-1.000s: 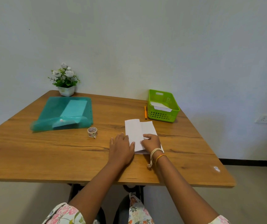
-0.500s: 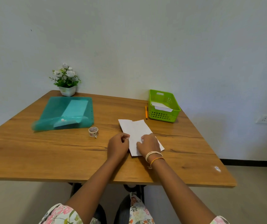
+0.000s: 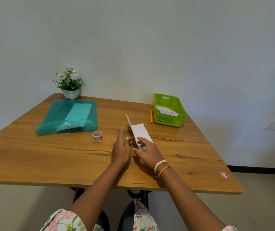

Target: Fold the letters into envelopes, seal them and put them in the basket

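Resting on the near end of the folded letter [image 3: 140, 133], the right hand [image 3: 147, 151] spreads its fingers [image 3: 141, 141] loosely over the paper, thumb toward the left. One flap of the sheet stands up, tilted. The left hand [image 3: 121, 150] sits just beside it, forefinger extended, other fingers relaxed, touching the raised flap's lower edge. At the wooden table's [image 3: 50, 157] far right stands the green basket [image 3: 168, 118], envelopes inside.
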